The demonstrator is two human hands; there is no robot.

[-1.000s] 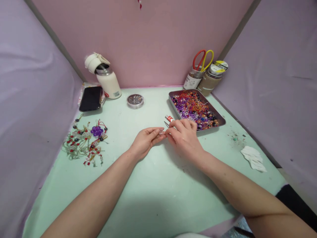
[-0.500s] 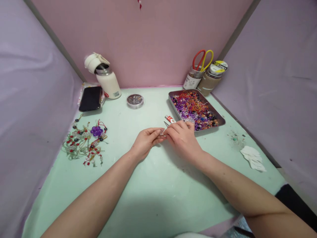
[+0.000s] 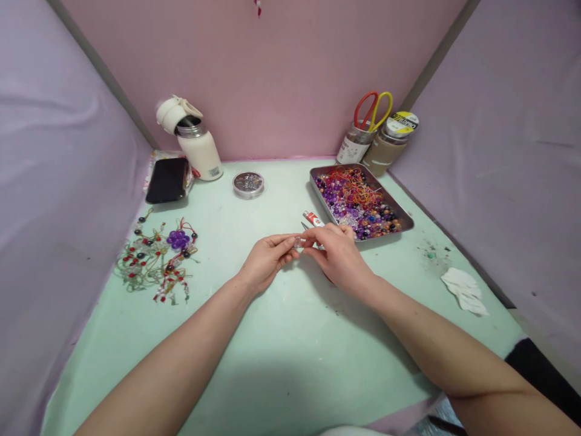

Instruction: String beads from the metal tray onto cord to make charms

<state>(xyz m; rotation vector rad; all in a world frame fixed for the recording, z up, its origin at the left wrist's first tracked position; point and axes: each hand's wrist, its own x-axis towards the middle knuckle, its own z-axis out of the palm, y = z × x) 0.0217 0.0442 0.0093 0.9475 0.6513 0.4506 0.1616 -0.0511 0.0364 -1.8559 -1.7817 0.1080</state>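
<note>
Near the middle of the table, my left hand (image 3: pixel 269 257) pinches a small cluster of clear beads (image 3: pixel 298 242) between thumb and fingers. My right hand (image 3: pixel 338 249) meets it from the other side, thumb and forefinger curled around the right edge of the beads. Any thread in the beads is too fine to make out. Just beyond my right fingers lie a red and white lighter (image 3: pixel 312 218) and the thin metal tip of a tool (image 3: pixel 305 226), mostly covered by that hand.
A metal tray (image 3: pixel 406 225) of beads and cords stands to the right. Beaded strings (image 3: pixel 145 257) with a purple bead flower (image 3: pixel 178 239) lie left. Behind are a phone (image 3: pixel 167 180), an open bottle (image 3: pixel 200 154), a spool (image 3: pixel 248 184) and jars (image 3: pixel 354 145). Tissue (image 3: pixel 463 290) lies right.
My right thumb has parted from the forefinger, and more of the clear beads shows between the hands. My left hand stays nearly in place. The view has shifted slightly.
</note>
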